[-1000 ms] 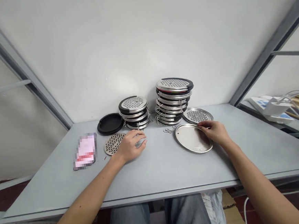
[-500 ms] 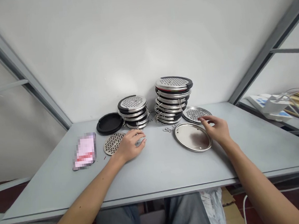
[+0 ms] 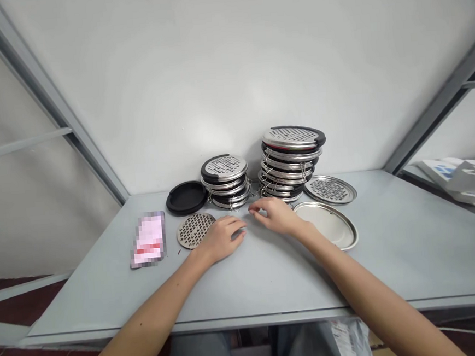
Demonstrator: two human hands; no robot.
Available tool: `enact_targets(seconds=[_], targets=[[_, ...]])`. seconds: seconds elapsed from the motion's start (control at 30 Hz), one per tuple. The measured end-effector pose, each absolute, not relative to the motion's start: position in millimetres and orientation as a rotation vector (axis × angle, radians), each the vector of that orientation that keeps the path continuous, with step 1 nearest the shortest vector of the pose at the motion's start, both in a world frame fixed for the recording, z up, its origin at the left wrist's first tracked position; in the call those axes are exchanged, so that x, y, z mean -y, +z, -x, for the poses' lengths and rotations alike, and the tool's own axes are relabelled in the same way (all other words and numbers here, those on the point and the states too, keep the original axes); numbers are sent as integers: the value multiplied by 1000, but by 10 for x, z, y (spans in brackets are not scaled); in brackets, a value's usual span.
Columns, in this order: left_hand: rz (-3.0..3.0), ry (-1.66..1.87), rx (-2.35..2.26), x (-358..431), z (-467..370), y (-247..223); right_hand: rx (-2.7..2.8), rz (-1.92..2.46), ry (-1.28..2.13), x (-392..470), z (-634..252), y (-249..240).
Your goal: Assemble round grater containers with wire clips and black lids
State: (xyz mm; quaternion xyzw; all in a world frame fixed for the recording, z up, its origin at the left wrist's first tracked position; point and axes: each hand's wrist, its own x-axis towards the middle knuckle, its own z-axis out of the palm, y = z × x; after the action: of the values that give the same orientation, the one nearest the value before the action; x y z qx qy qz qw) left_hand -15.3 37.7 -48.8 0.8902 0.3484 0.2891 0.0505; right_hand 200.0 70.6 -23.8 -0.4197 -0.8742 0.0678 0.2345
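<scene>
My left hand rests low over the table, fingers loosely bent and apart, with nothing visible in it. Just beside its wrist lies a round perforated metal disc. My right hand is over the middle of the table, its fingertips pointing toward my left hand. Its fingers are curved, with a gap before the thumb and nothing seen between them. Behind its wrist is a shallow round metal dish, partly covered by the forearm. The small wire hooks seen earlier are hidden by this hand.
Against the wall stand a short stack and a taller stack of round perforated metal lids with black rims and wire clips. A black round tray, a perforated metal plate and a blurred pink item lie around. Papers sit at far right.
My right hand has moved left from the dish's right edge to the middle, near my left hand. My left hand stays beside the perforated disc. The whole view has shifted slightly.
</scene>
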Motion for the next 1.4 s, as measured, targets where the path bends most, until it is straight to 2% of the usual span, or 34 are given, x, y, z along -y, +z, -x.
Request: enact_targets(seconds=[0.23,0.5,0.8,0.9,1.1,1.4], targets=[[-2652,983,-1168,-426,176,-469,2401,1141,132,-693,-1982,-541],[-2604,1121,-1292,-442,216,-408,2360,1111,113,-717,-2047,-619],[-2153,1701,-1728,-579,395,-340,2354,1271,80,-707,-2060,-632],[-2140,1574,-1890,-686,575,-340,2355,1338,113,-691,-2064,-608],[-2232,885,-2223,-884,983,-437,2364,1360,161,-683,-2064,-572],[-2184,789,-2239,-892,1099,-409,2371,1342,211,-704,-2084,-586]])
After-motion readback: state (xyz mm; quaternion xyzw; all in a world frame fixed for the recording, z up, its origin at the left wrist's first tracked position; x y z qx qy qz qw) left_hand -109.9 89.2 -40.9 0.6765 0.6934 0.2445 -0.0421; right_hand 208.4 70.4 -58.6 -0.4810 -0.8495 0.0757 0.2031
